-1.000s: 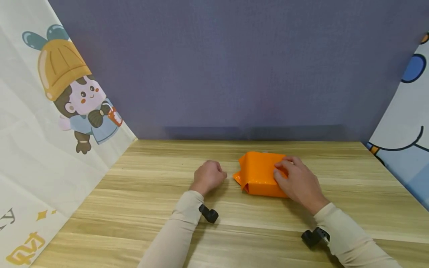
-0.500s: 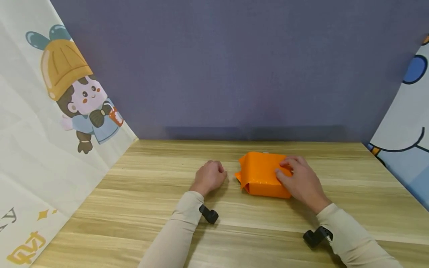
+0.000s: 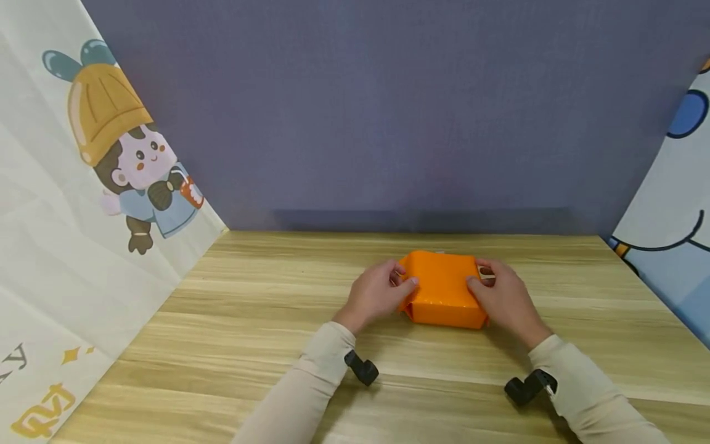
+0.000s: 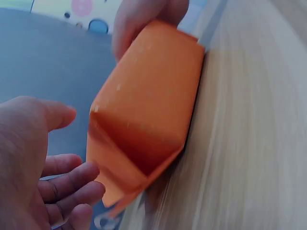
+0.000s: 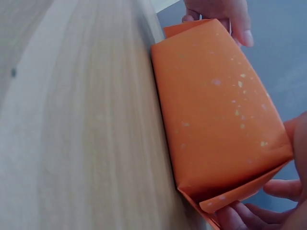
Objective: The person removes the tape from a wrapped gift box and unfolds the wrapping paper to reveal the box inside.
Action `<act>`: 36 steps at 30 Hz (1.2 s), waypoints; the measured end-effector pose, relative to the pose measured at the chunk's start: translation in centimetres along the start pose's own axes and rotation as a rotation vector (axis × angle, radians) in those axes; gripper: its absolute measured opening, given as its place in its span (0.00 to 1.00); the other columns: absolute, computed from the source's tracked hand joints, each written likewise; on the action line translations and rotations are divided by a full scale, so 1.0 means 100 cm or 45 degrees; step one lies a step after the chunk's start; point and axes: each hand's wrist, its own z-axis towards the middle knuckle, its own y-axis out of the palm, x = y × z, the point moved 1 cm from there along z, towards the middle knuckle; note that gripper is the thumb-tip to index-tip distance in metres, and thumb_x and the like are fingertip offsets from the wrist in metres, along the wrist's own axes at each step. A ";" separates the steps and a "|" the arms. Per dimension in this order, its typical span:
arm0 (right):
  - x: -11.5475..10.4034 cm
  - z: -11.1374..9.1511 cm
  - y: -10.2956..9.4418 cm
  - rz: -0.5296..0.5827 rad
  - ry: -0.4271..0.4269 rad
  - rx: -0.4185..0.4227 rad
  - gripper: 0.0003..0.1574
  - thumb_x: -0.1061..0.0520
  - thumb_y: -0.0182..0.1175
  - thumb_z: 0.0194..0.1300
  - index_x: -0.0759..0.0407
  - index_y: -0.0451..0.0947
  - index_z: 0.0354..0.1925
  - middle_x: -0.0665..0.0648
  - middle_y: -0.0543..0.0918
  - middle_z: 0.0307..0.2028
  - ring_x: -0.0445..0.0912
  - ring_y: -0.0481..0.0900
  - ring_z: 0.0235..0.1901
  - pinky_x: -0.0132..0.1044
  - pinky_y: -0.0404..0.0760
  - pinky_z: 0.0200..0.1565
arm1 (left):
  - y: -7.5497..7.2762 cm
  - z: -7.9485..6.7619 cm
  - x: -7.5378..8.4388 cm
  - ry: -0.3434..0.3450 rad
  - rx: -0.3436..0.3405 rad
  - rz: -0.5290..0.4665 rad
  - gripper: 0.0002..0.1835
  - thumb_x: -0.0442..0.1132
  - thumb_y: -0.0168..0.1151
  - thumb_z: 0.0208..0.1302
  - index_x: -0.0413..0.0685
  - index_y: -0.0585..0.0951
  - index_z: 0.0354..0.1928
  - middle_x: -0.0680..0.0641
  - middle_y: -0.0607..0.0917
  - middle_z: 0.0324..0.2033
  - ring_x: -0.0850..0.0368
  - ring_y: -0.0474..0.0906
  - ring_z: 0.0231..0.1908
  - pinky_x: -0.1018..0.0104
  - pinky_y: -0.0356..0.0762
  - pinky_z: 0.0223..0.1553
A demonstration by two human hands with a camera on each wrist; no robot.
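Observation:
A box wrapped in glossy orange paper (image 3: 444, 280) lies on the wooden table. Its near end in the left wrist view has loose paper (image 4: 144, 148) folded into an open pocket with a flap. My left hand (image 3: 379, 293) is at that left end, thumb over the top edge in the head view; in the left wrist view its fingers (image 4: 72, 187) are loosely bent beside the flap. At the other end, my right hand (image 3: 507, 299) has its thumb at the top edge. The right wrist view shows its fingers (image 5: 235, 218) against the end flap (image 5: 240, 191), holding it.
The wooden table (image 3: 249, 296) meets a grey-blue fabric panel (image 3: 388, 123) behind the box. Cartoon-printed cloths (image 3: 44, 203) border both sides. A small, pale ring-like thing (image 4: 106, 221) shows beyond the box's flap in the left wrist view.
My left hand has left its resting spot on the table and moved right to the box's left end, its fingers loosening. My right hand has slid slightly right to the box's end.

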 end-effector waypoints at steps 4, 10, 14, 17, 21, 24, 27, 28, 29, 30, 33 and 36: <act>0.002 0.002 -0.001 0.001 0.049 -0.069 0.43 0.41 0.52 0.75 0.67 0.58 0.74 0.73 0.71 0.64 0.65 0.74 0.58 0.59 0.75 0.56 | 0.004 -0.003 0.009 0.046 -0.036 0.104 0.22 0.61 0.64 0.65 0.52 0.79 0.48 0.58 0.80 0.36 0.63 0.75 0.35 0.67 0.74 0.38; 0.004 0.002 -0.003 -0.017 0.087 -0.125 0.47 0.37 0.48 0.75 0.60 0.51 0.78 0.73 0.68 0.67 0.68 0.71 0.62 0.61 0.72 0.59 | 0.005 -0.004 0.012 0.059 -0.053 0.164 0.25 0.61 0.66 0.63 0.52 0.78 0.51 0.57 0.78 0.39 0.62 0.74 0.37 0.68 0.73 0.39; 0.005 0.001 -0.003 0.000 0.094 -0.109 0.46 0.36 0.49 0.75 0.62 0.54 0.77 0.72 0.68 0.67 0.67 0.72 0.62 0.61 0.72 0.58 | 0.003 -0.004 0.008 0.015 -0.016 0.115 0.23 0.60 0.66 0.64 0.52 0.80 0.51 0.57 0.80 0.41 0.62 0.77 0.39 0.67 0.75 0.40; 0.007 0.000 -0.004 0.023 0.095 -0.075 0.43 0.37 0.49 0.75 0.63 0.59 0.74 0.70 0.70 0.67 0.65 0.74 0.60 0.59 0.74 0.57 | 0.002 -0.004 0.002 0.021 0.041 0.091 0.19 0.58 0.66 0.65 0.54 0.82 0.50 0.55 0.81 0.41 0.61 0.78 0.39 0.67 0.75 0.39; 0.009 -0.001 -0.005 -0.007 0.104 -0.022 0.36 0.37 0.49 0.74 0.62 0.67 0.66 0.67 0.74 0.64 0.61 0.78 0.54 0.57 0.76 0.53 | 0.000 -0.003 -0.003 0.082 0.145 0.134 0.11 0.55 0.67 0.66 0.60 0.87 0.44 0.53 0.79 0.38 0.60 0.73 0.37 0.67 0.72 0.34; 0.009 -0.001 -0.006 -0.026 0.103 -0.007 0.32 0.38 0.51 0.74 0.61 0.70 0.59 0.67 0.78 0.59 0.58 0.80 0.48 0.54 0.78 0.49 | -0.001 -0.002 -0.003 0.135 0.210 0.193 0.07 0.51 0.68 0.66 0.61 0.88 0.40 0.55 0.78 0.34 0.61 0.70 0.34 0.69 0.70 0.31; 0.008 -0.001 -0.007 -0.031 0.088 -0.009 0.30 0.39 0.52 0.73 0.62 0.71 0.57 0.68 0.80 0.55 0.56 0.81 0.46 0.53 0.78 0.48 | -0.001 -0.001 -0.002 0.213 0.250 0.269 0.06 0.49 0.68 0.66 0.59 0.90 0.38 0.57 0.79 0.31 0.61 0.70 0.32 0.70 0.70 0.30; 0.008 -0.001 -0.008 -0.031 0.088 -0.013 0.30 0.39 0.53 0.73 0.62 0.71 0.57 0.68 0.80 0.54 0.56 0.81 0.45 0.52 0.79 0.47 | -0.001 -0.001 -0.001 0.243 0.265 0.301 0.06 0.49 0.68 0.66 0.59 0.90 0.38 0.57 0.79 0.31 0.61 0.71 0.32 0.70 0.70 0.31; 0.008 -0.001 -0.008 -0.036 0.085 -0.015 0.30 0.40 0.53 0.73 0.63 0.71 0.57 0.68 0.80 0.54 0.56 0.81 0.45 0.52 0.79 0.47 | -0.001 -0.001 0.000 0.271 0.281 0.338 0.07 0.48 0.68 0.66 0.58 0.90 0.38 0.57 0.80 0.31 0.60 0.72 0.32 0.70 0.71 0.32; 0.008 -0.001 -0.008 -0.036 0.085 -0.019 0.30 0.40 0.53 0.73 0.63 0.71 0.57 0.68 0.80 0.54 0.56 0.81 0.45 0.53 0.79 0.47 | -0.001 -0.001 0.001 0.299 0.295 0.383 0.07 0.49 0.68 0.66 0.58 0.91 0.39 0.57 0.80 0.31 0.60 0.73 0.33 0.69 0.72 0.33; 0.008 -0.001 -0.009 -0.036 0.087 -0.020 0.30 0.40 0.54 0.73 0.64 0.71 0.57 0.68 0.81 0.53 0.56 0.81 0.45 0.52 0.79 0.47 | 0.000 -0.003 0.009 0.372 0.322 0.520 0.10 0.50 0.66 0.67 0.57 0.91 0.39 0.55 0.84 0.35 0.57 0.77 0.37 0.66 0.75 0.40; 0.007 -0.001 -0.009 -0.035 0.090 -0.018 0.30 0.40 0.55 0.72 0.64 0.72 0.56 0.67 0.81 0.52 0.56 0.81 0.44 0.49 0.79 0.46 | 0.005 -0.008 0.023 0.408 0.306 0.658 0.13 0.54 0.62 0.68 0.58 0.90 0.39 0.54 0.84 0.37 0.56 0.78 0.40 0.62 0.76 0.44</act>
